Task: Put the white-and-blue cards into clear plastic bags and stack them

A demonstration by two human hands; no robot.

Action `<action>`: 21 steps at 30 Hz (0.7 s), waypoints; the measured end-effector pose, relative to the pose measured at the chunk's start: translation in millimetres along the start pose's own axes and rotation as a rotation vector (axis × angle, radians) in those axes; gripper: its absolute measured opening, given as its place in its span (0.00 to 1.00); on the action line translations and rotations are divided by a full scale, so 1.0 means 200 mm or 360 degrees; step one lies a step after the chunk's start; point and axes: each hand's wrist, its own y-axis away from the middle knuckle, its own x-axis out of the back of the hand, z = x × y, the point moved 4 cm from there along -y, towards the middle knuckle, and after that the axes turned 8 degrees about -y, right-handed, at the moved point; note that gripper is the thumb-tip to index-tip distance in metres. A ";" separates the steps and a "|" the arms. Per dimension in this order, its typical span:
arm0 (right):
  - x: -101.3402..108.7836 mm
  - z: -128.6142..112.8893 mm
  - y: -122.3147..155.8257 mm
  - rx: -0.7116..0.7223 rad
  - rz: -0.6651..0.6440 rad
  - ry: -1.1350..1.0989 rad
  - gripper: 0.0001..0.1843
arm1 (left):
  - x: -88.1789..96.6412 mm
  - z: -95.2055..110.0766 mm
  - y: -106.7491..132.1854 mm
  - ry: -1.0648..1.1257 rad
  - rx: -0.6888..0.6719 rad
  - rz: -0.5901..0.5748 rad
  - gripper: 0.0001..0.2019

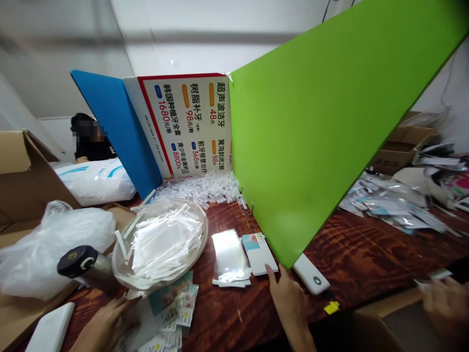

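Observation:
My left hand [104, 322] is at the lower left, slightly blurred, its fingers closed on the edge of a clear plastic packet [141, 318]. Beside and beneath that packet lie overlapping printed packets [185, 305] with teal and yellow marks. My right hand [289, 298] reaches in from the bottom, thumb and index finger apart. Its index fingertip touches the near edge of a small stack of white cards [262, 256] with a teal printed end. Just left of the cards is a pile of shiny clear sleeves [230, 256].
A round tub [203, 244] holds clear sleeves and strips. Small translucent pieces [198, 188] heap behind it. A green board [311, 122] stands at right. A dark-lidded bottle [91, 266], white power bank [311, 274] and another person's hand [449, 303] are nearby.

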 end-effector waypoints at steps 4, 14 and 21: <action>-0.04 -0.05 -0.01 0.0061 0.0010 0.0067 0.26 | -0.08 0.08 0.05 -0.0185 -0.0202 0.0489 0.10; -0.02 0.00 0.05 -0.0055 0.0321 -0.0764 0.29 | -0.57 1.15 -0.22 0.0979 0.0168 0.0186 0.17; 0.12 0.14 0.13 -0.0032 0.0191 -0.1647 0.26 | -0.66 1.09 -0.38 0.1401 0.0361 0.0177 0.14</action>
